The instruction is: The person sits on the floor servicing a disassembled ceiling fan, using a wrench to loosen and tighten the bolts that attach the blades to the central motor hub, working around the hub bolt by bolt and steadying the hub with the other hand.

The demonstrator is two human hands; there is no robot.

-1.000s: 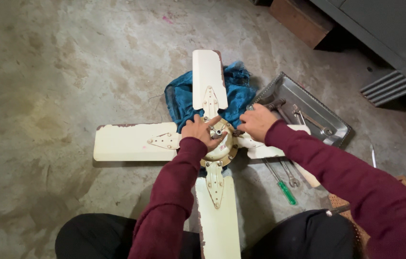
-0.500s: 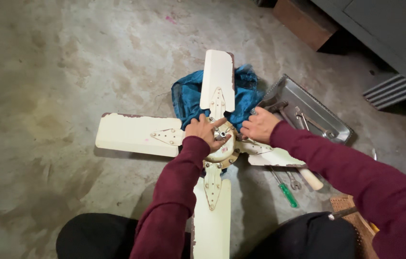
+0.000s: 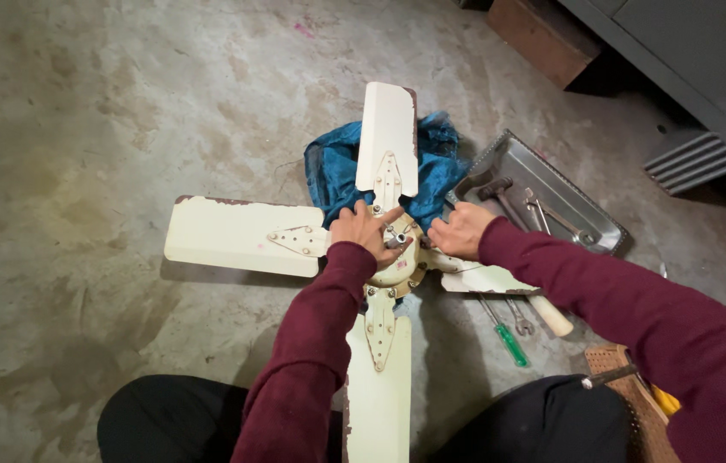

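A cream-coloured ceiling fan point(image 3: 393, 266) with four worn blades lies on the concrete floor. My left hand point(image 3: 365, 230) rests on the round hub at its centre, fingers spread over the metal shaft. At the hub's right side my right hand point(image 3: 461, 230) grips the root of the right-hand blade point(image 3: 487, 279), which looks tilted and partly hidden by my sleeve. One blade points away from me, one to the left, one toward my knees.
A crumpled blue cloth point(image 3: 337, 171) lies under the far blade. A metal tray point(image 3: 552, 197) with a hammer and wrenches sits to the right. A green-handled screwdriver point(image 3: 509, 339), a spanner and a wooden handle point(image 3: 550, 315) lie by my right knee. Dark cabinet and wooden block at the far right.
The fan has turned a little on the floor under my hands, the left blade swinging slightly away. Both hands stay at the hub.
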